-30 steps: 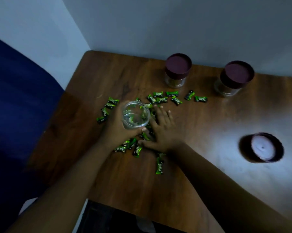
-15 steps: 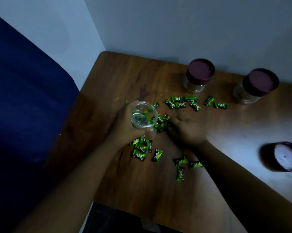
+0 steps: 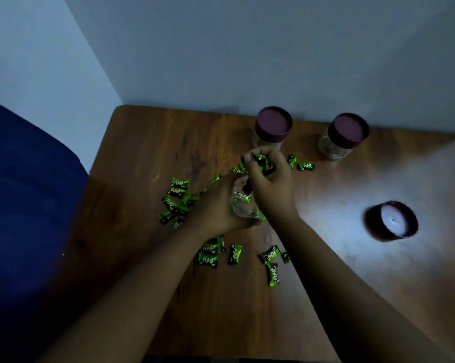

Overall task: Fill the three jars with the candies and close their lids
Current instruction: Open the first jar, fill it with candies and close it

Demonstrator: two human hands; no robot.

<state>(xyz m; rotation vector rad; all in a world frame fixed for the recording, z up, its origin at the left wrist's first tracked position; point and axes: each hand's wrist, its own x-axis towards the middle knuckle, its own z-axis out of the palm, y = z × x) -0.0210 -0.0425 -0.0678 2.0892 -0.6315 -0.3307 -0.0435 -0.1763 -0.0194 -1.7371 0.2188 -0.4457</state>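
word on the wrappers: "pulse", in pale letters on the green and black candy wrappers.
left pile (image 3: 178, 185): "pulse" could be read on three or so wrappers beside the left hand.
near pile (image 3: 208, 260): "pulse" stood on two wrappers close to the left arm.
single candy (image 3: 235, 254): "pulse" ran up its side.
candies by the right arm (image 3: 273, 274): "pulse" could be read on two.
other things: no words could be read on the jar lids or the table.
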